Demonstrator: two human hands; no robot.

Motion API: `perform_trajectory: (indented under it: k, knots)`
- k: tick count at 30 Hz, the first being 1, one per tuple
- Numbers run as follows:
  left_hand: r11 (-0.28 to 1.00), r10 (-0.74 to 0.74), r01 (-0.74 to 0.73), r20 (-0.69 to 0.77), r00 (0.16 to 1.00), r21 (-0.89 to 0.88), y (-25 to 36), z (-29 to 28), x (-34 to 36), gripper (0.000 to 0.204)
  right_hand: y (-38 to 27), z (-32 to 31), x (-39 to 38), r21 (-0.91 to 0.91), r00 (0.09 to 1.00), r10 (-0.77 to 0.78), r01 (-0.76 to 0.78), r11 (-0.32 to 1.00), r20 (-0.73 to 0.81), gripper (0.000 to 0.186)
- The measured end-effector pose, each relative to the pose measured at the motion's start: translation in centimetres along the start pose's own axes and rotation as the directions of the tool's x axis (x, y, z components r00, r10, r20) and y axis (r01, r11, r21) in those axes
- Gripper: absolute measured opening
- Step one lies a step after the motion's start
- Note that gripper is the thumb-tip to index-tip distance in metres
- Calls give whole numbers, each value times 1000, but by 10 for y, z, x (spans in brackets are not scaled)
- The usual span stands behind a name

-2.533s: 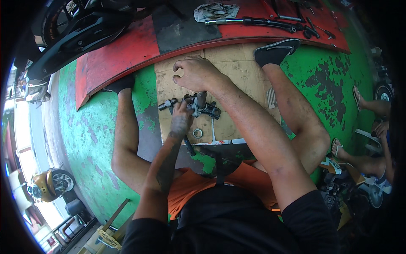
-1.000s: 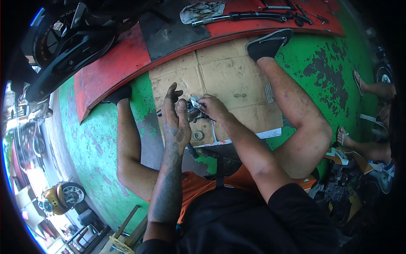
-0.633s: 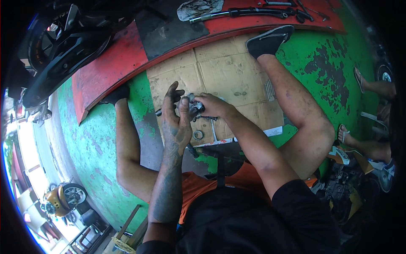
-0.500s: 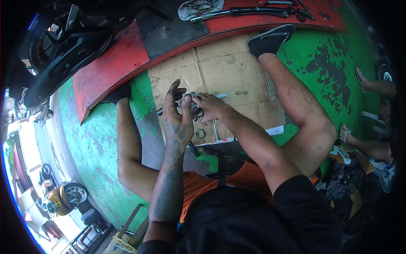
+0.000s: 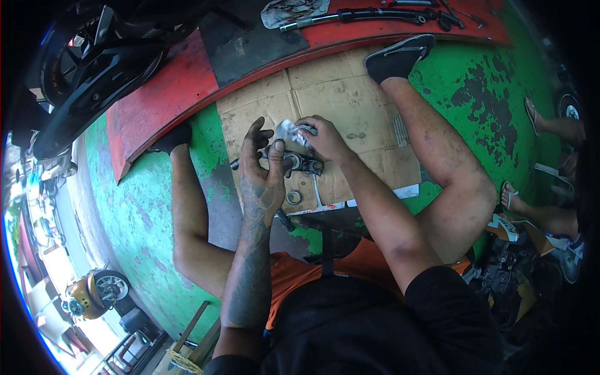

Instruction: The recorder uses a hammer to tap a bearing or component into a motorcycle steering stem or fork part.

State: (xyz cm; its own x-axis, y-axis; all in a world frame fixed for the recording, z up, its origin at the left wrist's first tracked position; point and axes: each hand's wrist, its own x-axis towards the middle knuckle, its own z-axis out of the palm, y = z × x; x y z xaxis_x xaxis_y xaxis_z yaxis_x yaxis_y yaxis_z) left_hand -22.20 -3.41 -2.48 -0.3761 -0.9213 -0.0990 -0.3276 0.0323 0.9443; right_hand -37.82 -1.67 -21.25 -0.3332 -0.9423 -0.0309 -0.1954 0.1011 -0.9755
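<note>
My left hand (image 5: pixel 260 161) is at a dark metal clamp part (image 5: pixel 306 165) with round openings at its right end. Its fingers are partly curled and the thumb points up. A rod end of that part (image 5: pixel 235 165) pokes out left of the hand, which hides the middle. My right hand (image 5: pixel 326 139), just above and right of the part, pinches a crumpled white rag (image 5: pixel 290 132). Below them, a metal ring (image 5: pixel 294 197) lies on the cardboard sheet (image 5: pixel 350 112), beside a thin pale metal tool (image 5: pixel 317 190).
A red and black platform (image 5: pixel 162 84) runs along the far side, bearing a fork tube (image 5: pixel 356 17) and several tools. A motorcycle (image 5: pixel 94 94) stands far left. My legs flank the cardboard. Another person's feet (image 5: pixel 531 115) and dark fairing parts (image 5: pixel 506 275) are at right.
My right hand has lifted off the metal part and moved slightly up and right, bringing the white rag into fuller view. The left hand stays in place.
</note>
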Motion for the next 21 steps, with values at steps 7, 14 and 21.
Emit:
perform_trajectory:
  k: [7, 14, 21]
  knots:
    - [993, 39, -37, -17, 999, 108, 4, -1, 3, 49, 4, 9, -23, -391, 863, -19, 248, 886, 505, 50]
    - [976, 44, -45, 7, 999, 212, -3, -4, 0, 50, -5, -21, -10, -498, 720, 2, 477, 724, 694, 33]
    - [984, 110, -106, -21, 994, 141, -6, 1, 6, 51, -16, 3, -27, -217, 942, 2, 75, 973, 335, 38]
